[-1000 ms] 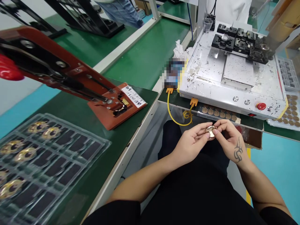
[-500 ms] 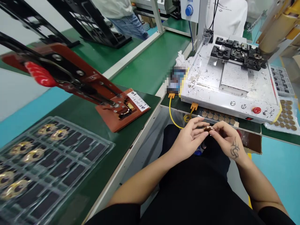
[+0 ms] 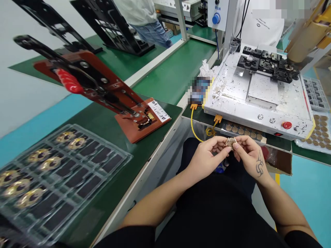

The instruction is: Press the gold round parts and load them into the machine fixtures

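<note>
Together, both hands [image 3: 228, 155] hold a round metallic piece [image 3: 230, 143].

Bright, diffuse light; soft glare on white metal (left edge stretched)

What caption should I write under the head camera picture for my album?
Two hands hold a round metal ring beside a white machine.
</note>
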`<state>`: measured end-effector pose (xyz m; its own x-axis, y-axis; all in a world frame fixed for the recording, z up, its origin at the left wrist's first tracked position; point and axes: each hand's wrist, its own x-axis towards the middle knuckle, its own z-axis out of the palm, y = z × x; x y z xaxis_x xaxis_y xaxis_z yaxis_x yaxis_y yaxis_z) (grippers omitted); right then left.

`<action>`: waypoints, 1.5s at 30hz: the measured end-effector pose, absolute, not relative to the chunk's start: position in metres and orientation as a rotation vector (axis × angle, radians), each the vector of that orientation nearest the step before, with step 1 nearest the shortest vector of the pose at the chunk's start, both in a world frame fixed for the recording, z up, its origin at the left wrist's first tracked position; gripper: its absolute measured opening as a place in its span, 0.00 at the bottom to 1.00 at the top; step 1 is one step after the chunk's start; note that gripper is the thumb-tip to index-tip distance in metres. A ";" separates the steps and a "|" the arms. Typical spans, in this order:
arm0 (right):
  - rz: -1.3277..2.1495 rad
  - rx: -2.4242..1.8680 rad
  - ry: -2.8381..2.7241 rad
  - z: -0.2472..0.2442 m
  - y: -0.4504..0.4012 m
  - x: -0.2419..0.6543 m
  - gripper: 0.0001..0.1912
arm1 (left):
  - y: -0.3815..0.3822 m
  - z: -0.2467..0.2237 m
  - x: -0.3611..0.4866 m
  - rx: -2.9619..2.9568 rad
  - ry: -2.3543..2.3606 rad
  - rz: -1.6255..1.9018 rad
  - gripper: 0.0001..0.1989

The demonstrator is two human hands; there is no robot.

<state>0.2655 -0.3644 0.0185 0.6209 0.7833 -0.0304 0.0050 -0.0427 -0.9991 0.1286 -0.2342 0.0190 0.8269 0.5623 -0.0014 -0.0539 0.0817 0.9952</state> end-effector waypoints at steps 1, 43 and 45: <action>0.726 -1.484 -0.687 0.018 -0.364 0.264 0.16 | -0.235 0.019 0.128 1.447 0.445 0.499 0.14; 0.209 -1.314 -1.768 0.046 -0.244 0.280 0.18 | -0.001 0.172 0.033 2.486 0.540 1.715 0.27; 0.256 -1.318 -1.772 0.042 -0.221 0.273 0.19 | 0.026 0.194 0.033 2.305 0.660 1.707 0.24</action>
